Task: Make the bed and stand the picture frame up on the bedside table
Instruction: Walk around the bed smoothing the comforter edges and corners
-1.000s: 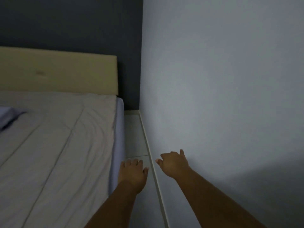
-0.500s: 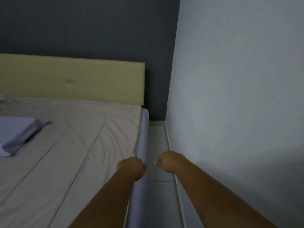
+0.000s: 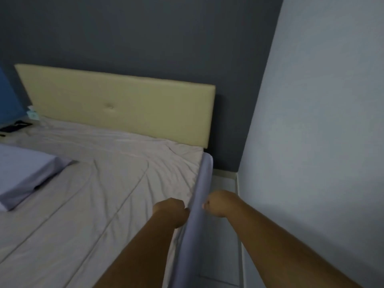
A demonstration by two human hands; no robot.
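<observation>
The bed carries a wrinkled beige cover (image 3: 99,196) over a lavender sheet (image 3: 204,175) that wraps the mattress's right side. My left hand (image 3: 170,210) is a fist gripping the cover's right edge, and creases fan out from it. My right hand (image 3: 216,204) is also a fist, just across the lavender strip, with its thumb pinching that cloth. A lavender pillow (image 3: 27,173) lies at the left. On the bedside table (image 3: 8,137) at the far left a dark flat object (image 3: 15,126) lies face down; it may be the picture frame.
A cream headboard (image 3: 124,104) stands against the dark wall. The pale wall (image 3: 322,142) runs close along my right, leaving a narrow tiled gap (image 3: 224,183) beside the bed. A small tissue box (image 3: 32,113) sits near the headboard's left end.
Both hands went from spread open down in the gap to fists at the mattress edge. My view swung left, bringing the pillow and the bedside table into sight.
</observation>
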